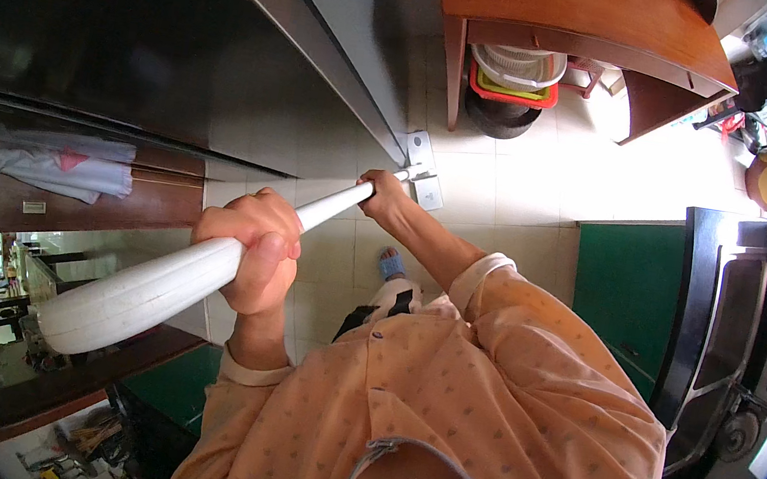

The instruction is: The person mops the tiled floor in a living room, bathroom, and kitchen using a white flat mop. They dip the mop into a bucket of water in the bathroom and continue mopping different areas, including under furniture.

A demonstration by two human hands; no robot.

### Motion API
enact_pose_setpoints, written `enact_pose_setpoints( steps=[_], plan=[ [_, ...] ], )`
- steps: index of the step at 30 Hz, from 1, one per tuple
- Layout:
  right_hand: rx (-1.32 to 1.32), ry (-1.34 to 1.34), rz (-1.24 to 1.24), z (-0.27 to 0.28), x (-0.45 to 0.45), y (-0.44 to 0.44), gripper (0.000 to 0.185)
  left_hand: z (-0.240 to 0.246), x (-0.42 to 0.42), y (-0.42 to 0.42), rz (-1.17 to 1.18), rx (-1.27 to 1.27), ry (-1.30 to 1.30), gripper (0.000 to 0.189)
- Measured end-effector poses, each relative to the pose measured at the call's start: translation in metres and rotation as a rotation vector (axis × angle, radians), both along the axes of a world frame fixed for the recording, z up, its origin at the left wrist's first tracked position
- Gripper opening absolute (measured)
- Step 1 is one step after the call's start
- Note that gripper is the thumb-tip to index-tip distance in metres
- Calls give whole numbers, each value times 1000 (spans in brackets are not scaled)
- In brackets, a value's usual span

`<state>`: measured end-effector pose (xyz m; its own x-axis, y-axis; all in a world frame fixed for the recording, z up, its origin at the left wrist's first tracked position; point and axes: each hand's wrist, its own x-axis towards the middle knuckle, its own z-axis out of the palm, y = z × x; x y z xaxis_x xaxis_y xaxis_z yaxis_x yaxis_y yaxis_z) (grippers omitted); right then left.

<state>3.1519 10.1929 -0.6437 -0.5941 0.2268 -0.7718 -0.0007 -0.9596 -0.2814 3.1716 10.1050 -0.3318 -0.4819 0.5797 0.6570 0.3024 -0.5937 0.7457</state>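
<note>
My left hand [252, 249] is wrapped around the thick upper part of a long white pole [129, 298], close to the camera. Further down, my right hand [381, 196] grips the same pole near its lower end. The pole slants down to a flat, pale mop head [428, 192], which rests on the tiled floor by the foot of a dark glossy panel [160, 42]. Part of the head is hidden behind the pole joint. One of my feet, in a blue slipper [391, 264], stands on the tiles below my right forearm.
A brown wooden desk [575, 4] stands ahead, with stacked plastic baskets [517, 70] and a dark basin [502, 120] beneath it. To the right are a green panel [625, 290] and a black door with a handle [728, 321]. A white cloth [60, 165] hangs at left.
</note>
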Motion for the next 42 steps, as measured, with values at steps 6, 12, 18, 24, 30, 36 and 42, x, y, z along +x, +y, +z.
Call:
enact_pose_setpoints(
  steps=[6, 12, 18, 24, 30, 36, 42],
  plan=[
    [369, 207, -181, -90, -37, 23, 8, -22, -23, 15, -127, -15, 33, 22],
    [423, 221, -204, -142, -77, 88, 10, -72, -28, 40, -116, -89, 99, 22],
    [869, 301, -51, -189, -105, 147, 13, -114, -43, 69, -100, -165, 214, 23],
    [887, 186, 98, -199, -119, 182, 16, -142, -41, 90, 3, -173, 315, 27],
    [1276, 397, 140, -212, -126, 202, 11, -155, -38, 108, 105, -44, 231, 27],
    [672, 325, -140, -162, -126, 214, 16, -140, -69, 145, -129, -135, 257, 23],
    [-88, 348, -594, -80, -79, 184, 13, -107, -74, 129, -458, -341, 392, 27]
  ],
)
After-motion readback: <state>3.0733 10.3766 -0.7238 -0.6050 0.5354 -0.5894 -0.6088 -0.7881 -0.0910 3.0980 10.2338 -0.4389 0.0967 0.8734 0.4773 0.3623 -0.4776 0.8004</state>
